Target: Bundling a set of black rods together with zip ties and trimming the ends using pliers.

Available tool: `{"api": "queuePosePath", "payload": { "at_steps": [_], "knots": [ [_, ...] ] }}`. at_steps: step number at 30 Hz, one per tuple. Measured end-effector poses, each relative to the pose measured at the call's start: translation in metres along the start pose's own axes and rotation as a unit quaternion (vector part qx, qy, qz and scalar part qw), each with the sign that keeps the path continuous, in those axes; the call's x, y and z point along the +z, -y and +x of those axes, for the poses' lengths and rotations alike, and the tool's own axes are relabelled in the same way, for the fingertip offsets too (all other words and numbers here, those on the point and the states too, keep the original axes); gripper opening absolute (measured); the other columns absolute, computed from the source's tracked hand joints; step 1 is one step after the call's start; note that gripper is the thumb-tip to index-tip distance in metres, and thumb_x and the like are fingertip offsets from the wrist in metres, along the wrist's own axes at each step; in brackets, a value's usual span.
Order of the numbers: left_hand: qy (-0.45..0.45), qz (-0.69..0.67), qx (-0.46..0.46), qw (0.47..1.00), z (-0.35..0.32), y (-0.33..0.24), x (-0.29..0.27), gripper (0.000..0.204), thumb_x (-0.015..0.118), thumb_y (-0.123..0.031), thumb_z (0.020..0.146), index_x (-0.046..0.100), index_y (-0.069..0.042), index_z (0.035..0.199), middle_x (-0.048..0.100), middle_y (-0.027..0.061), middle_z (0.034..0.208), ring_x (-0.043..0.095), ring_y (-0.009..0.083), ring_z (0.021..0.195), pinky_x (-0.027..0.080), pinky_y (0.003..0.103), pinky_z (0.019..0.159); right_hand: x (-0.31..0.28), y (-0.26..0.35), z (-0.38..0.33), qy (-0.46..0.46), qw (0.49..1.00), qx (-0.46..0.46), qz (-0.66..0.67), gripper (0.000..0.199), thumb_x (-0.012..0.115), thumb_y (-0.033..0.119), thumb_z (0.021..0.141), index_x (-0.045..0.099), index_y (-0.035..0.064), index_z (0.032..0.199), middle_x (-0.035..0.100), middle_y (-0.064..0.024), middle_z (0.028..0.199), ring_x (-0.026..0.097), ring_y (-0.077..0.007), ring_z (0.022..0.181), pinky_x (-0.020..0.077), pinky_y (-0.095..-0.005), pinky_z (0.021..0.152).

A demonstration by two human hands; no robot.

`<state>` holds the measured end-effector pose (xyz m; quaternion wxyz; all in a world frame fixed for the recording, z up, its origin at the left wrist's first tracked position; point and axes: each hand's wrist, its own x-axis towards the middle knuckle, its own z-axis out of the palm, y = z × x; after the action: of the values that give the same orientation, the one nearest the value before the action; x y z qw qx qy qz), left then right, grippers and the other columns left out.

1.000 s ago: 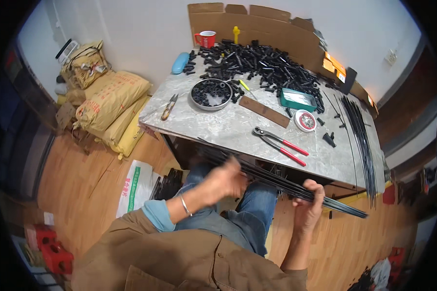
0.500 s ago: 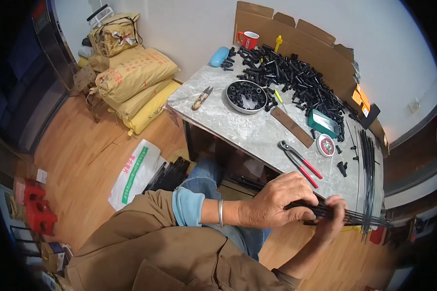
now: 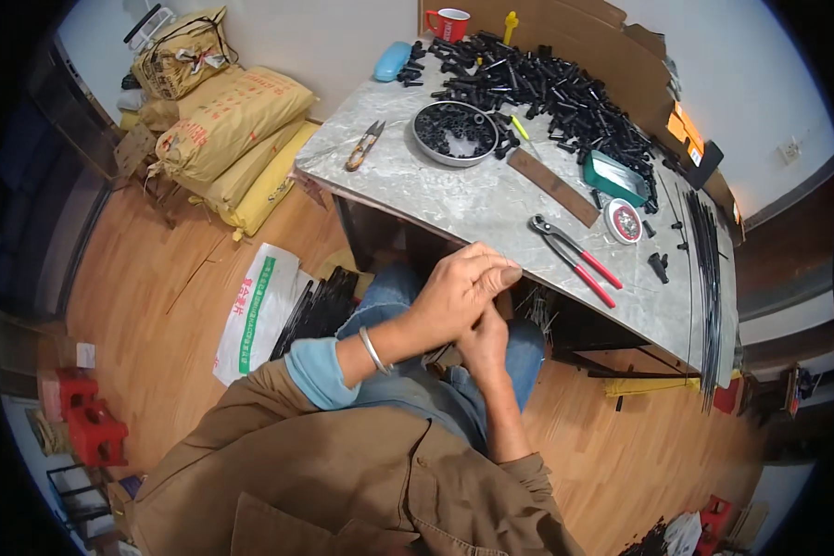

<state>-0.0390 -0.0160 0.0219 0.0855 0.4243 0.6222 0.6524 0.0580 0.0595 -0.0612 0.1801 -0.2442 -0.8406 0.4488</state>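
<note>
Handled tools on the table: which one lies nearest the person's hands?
The red-handled pincers; the snips lie well to the left, the yellow-handled tool farther back.

Gray marbled table (image 3: 417,208), heaped black parts (image 3: 549,97), round bowl (image 3: 454,162), snips (image 3: 365,146), brown strip (image 3: 554,188), red-handled pliers (image 3: 600,268), long black rods (image 3: 709,278)

Left hand (image 3: 456,295) on top, fingers (image 3: 480,253) curled, thumb (image 3: 502,278) pointing right. Right hand (image 3: 485,343) just below, partly hidden behind it, probably touching; grip unclear. Left forearm (image 3: 397,343) and right forearm (image 3: 504,417) converge inward.
</note>
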Motion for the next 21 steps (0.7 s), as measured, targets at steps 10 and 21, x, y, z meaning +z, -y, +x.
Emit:
{"api": "queuePosePath", "payload": {
  "at_steps": [10, 21],
  "knots": [
    [0.095, -0.021, -0.095, 0.991, -0.004, 0.016, -0.013, 0.029, 0.059, -0.027, 0.092, 0.061, 0.002, 0.089, 0.053, 0.0039, 0.076, 0.050, 0.0103, 0.072, 0.043, 0.026, 0.065, -0.036, 0.034, 0.009, -0.048, 0.961, -0.024, 0.273, 0.016, 0.069, 0.011, 0.084, 0.057, 0.0019, 0.077, 0.054, 0.0047, 0.074, 0.045, -0.0030, 0.068, 0.0374, -0.0183, 0.060],
    [0.208, -0.372, -0.251, 0.869, 0.001, 0.012, -0.009, 0.033, 0.061, -0.029, 0.092, 0.049, -0.010, 0.068, 0.041, -0.0072, 0.071, 0.040, 0.0025, 0.066, 0.035, 0.020, 0.058, -0.061, 0.057, 0.001, 0.069, 0.919, 0.023, 0.387, 0.010, 0.060, 0.007, 0.088, 0.056, 0.0010, 0.081, 0.061, -0.0024, 0.076, 0.056, -0.0091, 0.068, 0.0467, -0.0226, 0.064]
  ]
}}
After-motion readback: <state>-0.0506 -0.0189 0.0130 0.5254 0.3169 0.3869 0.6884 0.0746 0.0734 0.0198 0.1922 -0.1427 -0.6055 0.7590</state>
